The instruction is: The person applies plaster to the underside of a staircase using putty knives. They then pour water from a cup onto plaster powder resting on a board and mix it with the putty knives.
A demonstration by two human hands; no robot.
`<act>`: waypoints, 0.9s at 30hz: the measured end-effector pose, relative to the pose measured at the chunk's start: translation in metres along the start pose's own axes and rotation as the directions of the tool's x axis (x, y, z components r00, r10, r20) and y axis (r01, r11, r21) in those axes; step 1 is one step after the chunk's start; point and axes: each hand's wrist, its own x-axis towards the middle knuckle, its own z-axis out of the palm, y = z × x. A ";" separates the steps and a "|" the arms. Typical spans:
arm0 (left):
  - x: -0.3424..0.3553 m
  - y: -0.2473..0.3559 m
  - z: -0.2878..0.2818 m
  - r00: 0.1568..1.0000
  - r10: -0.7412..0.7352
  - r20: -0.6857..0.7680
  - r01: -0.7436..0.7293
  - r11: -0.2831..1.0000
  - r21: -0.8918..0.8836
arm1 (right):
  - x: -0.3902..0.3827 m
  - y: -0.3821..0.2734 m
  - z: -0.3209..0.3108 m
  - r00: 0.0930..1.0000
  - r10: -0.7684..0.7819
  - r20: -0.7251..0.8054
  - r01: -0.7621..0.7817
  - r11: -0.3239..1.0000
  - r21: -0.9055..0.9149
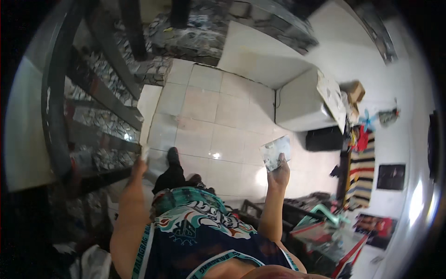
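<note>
My right hand (279, 175) is out in front of me to the right, its thumb pressed over a flat, square, pale grey mottled piece (274, 149). Whether that piece is a sheet, a packet or a tile, I cannot tell. To the left, beside the dark slatted railing (101, 100), my left hand (139, 165) is closed, with something small and whitish (145, 151) at its fingertips. Its kind is too small and blurred to make out.
Pale floor tiles (200, 100) lie ahead, with my foot (173, 156) on them. A large white box-shaped appliance (297, 104) stands at the far right, a black box (323, 139) beside it. Nearer on the right is a glass-topped table with red edges (320, 239).
</note>
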 end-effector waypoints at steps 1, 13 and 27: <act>-0.004 -0.037 -0.004 0.985 0.088 0.152 -0.117 0.973 0.199 | 0.015 0.004 0.016 0.998 0.051 0.030 -0.050 0.998 -0.038; -0.063 -0.064 0.054 0.853 -0.330 0.405 0.425 0.889 -0.170 | 0.180 0.020 0.182 0.896 -0.282 0.344 0.395 0.147 -0.907; 0.064 0.015 0.048 0.919 -0.233 0.317 0.347 0.859 -0.376 | 0.322 0.012 0.316 0.383 0.205 0.901 0.582 -0.811 -0.063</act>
